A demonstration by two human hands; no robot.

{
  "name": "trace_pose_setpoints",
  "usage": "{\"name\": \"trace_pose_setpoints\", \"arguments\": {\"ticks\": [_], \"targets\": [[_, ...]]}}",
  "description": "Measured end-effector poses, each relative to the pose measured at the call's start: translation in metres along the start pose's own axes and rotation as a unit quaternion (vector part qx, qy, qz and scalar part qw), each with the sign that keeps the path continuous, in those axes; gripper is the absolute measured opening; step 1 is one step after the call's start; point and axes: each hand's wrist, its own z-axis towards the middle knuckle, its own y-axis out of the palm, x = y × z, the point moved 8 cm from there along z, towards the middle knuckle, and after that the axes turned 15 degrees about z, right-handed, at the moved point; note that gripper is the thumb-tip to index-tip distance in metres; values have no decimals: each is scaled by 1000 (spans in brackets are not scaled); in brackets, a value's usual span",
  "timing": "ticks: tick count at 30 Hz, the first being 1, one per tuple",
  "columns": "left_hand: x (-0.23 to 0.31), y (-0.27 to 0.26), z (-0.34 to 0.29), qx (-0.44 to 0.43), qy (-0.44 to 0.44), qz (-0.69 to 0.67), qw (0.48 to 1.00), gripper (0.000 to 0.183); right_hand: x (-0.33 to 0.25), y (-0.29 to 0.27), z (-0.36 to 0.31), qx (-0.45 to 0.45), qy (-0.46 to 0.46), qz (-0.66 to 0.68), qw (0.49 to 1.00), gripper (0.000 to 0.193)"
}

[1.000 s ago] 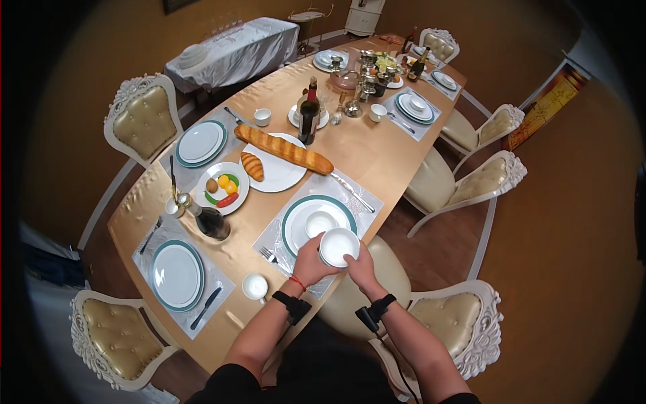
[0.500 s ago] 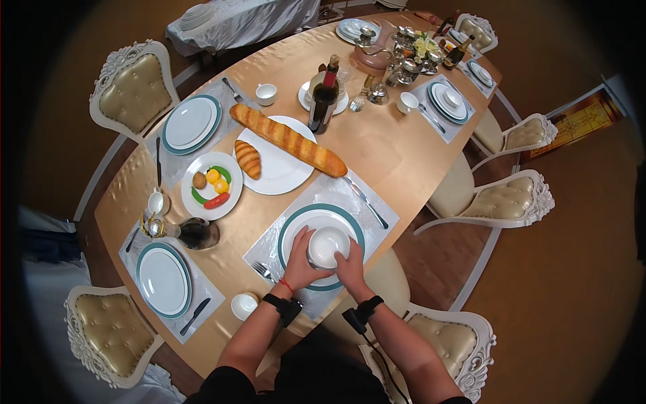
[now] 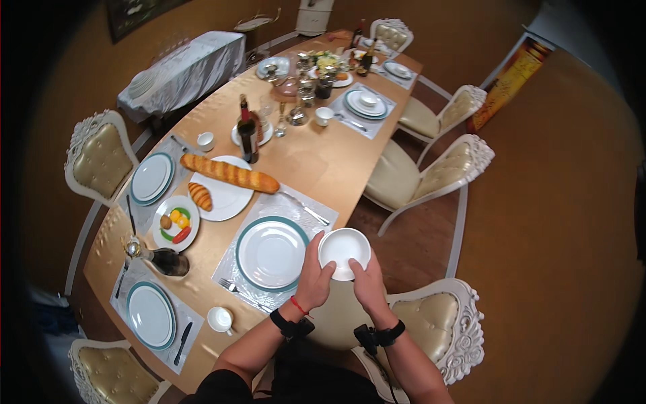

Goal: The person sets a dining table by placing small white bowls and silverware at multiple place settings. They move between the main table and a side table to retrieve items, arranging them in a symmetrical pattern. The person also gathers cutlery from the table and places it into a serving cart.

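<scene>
Between my two hands I hold a small white bowl (image 3: pixel 344 250), its hollow facing up. My left hand (image 3: pixel 315 275) grips its left side with the thumb on the near rim; my right hand (image 3: pixel 368 281) closes on the right side the same way. The bowl is off the table, past its right edge and over a chair seat. Left of it lies a white plate (image 3: pixel 271 253) stacked on a teal-rimmed plate (image 3: pixel 240 271), on a silver placemat (image 3: pixel 225 269). A fork (image 3: pixel 231 287) and a knife (image 3: pixel 304 209) flank the plates.
A baguette (image 3: pixel 229 174) and a croissant (image 3: pixel 200 196) share a white platter (image 3: pixel 232 202). Dark bottles (image 3: pixel 247 135) (image 3: pixel 169 262) stand on the table. A white cup (image 3: pixel 220 320) sits near my left forearm. Carved chairs (image 3: pixel 437 323) line the table's right side.
My hands have lifted the bowl off the plate stack and carried it right, beyond the table edge. The view has shifted too, so the table appears farther left.
</scene>
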Motion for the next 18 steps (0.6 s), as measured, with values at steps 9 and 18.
{"name": "trace_pose_setpoints", "arguments": {"ticks": [9,18], "targets": [[247,172,-137,-184,242,-74,950,56,-122,-222,-257,215,-135,67,965,45],[337,371,-363,-419,266,-77,865,56,-43,-419,-525,455,-107,155,871,49]]}}
